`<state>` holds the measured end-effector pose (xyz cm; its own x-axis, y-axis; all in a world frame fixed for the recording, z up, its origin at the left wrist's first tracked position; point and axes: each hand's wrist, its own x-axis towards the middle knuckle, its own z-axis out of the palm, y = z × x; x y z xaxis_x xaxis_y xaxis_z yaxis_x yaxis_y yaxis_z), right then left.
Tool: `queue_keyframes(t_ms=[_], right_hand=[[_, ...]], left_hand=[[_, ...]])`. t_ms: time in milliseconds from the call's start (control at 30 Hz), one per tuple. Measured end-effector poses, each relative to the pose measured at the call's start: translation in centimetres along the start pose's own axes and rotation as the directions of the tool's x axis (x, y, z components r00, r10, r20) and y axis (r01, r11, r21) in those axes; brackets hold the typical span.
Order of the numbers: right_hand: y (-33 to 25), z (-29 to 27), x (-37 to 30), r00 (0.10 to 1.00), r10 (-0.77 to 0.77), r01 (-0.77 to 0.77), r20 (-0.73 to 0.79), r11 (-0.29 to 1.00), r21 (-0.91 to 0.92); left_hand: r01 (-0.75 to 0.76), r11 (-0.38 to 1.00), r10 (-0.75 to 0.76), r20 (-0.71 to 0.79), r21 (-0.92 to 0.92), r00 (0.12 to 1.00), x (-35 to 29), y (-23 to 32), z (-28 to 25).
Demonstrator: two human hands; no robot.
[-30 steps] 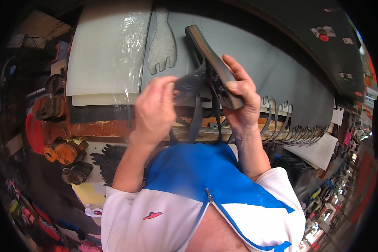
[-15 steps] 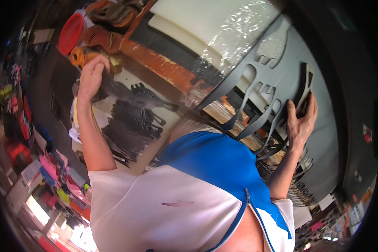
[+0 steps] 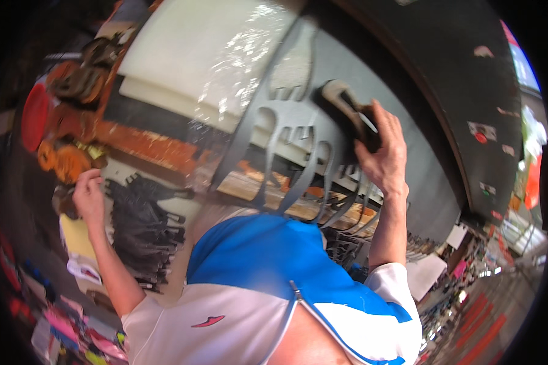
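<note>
My right hand (image 3: 385, 157) has its fingers around the lower part of a cutting die (image 3: 340, 96), a long, rounded frame with a pale rim and dark sides. The die stands on a grey sheet (image 3: 423, 176) with fork-shaped cut-outs (image 3: 293, 70). Some of these openings let the surface below show through. At the left, my left hand (image 3: 90, 196) is beside a pile of black fork-shaped pieces (image 3: 143, 222); its fingers are loosely bent and apart, with nothing visible in them.
Pale boards (image 3: 182, 55) with clear plastic film (image 3: 240, 67) lie beyond the sheet. A worn orange-red beam (image 3: 143, 143) runs along their near side. At the left are an orange tape roll (image 3: 64, 159) and a red bowl (image 3: 35, 117). A dark machine part (image 3: 420, 73) overhangs the right side.
My left hand has opened, letting go of a black piece onto the pile. The die in my right hand has shifted over the sheet toward the cut-outs. My view has swung right.
</note>
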<state>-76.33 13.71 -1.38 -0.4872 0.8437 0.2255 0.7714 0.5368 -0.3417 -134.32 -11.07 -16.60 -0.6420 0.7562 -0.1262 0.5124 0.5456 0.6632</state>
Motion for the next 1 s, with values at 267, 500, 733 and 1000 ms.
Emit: queue_keyframes(t_ms=[267,500,733,1000], right_hand=[[2.1,0.1,9.7,0.722,-0.596,0.647,0.351,0.762,-0.036],[4.8,8.1,8.8,0.954,0.058,-0.026,-0.294,0.994,0.110],[6.5,10.2,6.9,0.964,0.143,-0.082,-0.222,0.961,0.263],[5.3,9.8,7.5,0.969,0.136,-0.088,-0.205,0.970,0.228]], left_hand=[[-0.560,0.660,0.689,0.105,-0.501,0.718,-0.4,29.1,11.4],[-0.787,0.534,0.831,0.365,-0.309,0.421,-2.0,35.2,21.8],[-0.816,0.495,0.868,0.213,-0.299,0.449,-2.4,33.5,24.6],[-0.833,0.502,0.865,0.153,-0.234,0.478,-3.0,34.3,24.8]])
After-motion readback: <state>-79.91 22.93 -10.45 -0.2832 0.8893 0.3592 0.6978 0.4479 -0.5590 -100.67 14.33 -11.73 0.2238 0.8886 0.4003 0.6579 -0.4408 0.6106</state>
